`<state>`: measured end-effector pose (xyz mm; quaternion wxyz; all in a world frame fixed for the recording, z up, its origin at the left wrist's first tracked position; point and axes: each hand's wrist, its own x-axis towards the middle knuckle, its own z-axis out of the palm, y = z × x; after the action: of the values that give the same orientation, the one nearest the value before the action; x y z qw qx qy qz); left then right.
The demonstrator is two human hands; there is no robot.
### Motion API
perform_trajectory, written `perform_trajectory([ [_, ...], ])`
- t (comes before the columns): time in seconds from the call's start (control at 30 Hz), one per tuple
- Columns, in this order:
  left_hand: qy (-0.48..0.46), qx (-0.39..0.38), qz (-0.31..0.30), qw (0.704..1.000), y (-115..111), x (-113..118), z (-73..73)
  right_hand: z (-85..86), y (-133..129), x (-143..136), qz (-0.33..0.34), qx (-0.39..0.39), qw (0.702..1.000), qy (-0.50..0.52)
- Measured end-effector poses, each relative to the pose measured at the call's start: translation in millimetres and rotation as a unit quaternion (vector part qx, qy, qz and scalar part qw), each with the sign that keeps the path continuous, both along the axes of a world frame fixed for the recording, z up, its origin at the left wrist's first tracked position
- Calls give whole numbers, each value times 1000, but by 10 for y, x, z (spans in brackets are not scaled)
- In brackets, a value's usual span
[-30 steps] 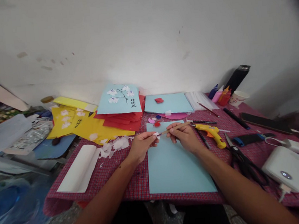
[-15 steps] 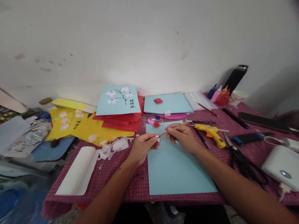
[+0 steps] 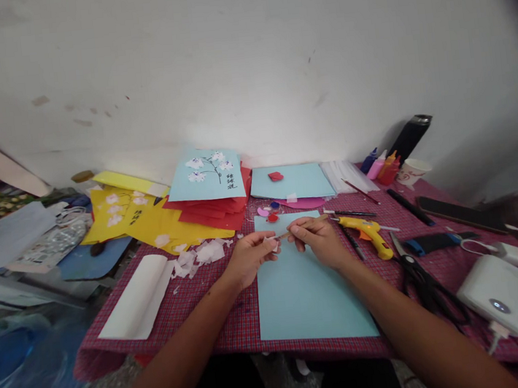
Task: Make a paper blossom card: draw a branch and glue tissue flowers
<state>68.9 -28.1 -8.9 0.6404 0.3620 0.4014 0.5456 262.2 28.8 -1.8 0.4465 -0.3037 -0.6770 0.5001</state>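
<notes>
Between the thumb and fingers of my left hand [image 3: 253,257] is a small piece of white paper [image 3: 272,244]. My right hand [image 3: 316,241] pinches a thin wooden stick [image 3: 284,236], whose tip meets the paper. Both hands hover over a light blue sheet [image 3: 312,302] lying on the checked tablecloth. Just beyond them are small paint dishes, one holding red [image 3: 272,218]. White paper scraps [image 3: 209,251] lie to the left of my left hand, beside a folded white paper [image 3: 135,299].
A yellow glue gun [image 3: 365,232], black scissors [image 3: 428,287] and a white power adapter [image 3: 503,295] lie on the right. Farther back stand paint bottles [image 3: 388,168], a paper cup [image 3: 412,170] and a black flask [image 3: 413,136]. A blue card with white flowers [image 3: 206,175] tops red paper at the back left.
The white paper in my left fingers looks more opened out, and the fingers have shifted slightly. My right hand keeps the stick at the paper. The whole view has moved a little.
</notes>
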Motion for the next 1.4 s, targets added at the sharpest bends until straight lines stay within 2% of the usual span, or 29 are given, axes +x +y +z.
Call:
perform_trajectory([
  [0.13, 14, -3, 13, 1000, 12, 3, -25, -10, 18, 16, -17, -9, 1000, 11],
  [0.4, 62, 2, 24, 998, 10, -10, -34, -51, 88, 70, -39, -63, 992, 100],
  [0.87, 106, 0, 26, 994, 1, -15, -7, -34, 69, 70, -23, -66, 993, 92],
  [1.4, 110, -1, 52, 993, -5, -6, 11, -33, 74, 70, -42, -69, 992, 100],
])
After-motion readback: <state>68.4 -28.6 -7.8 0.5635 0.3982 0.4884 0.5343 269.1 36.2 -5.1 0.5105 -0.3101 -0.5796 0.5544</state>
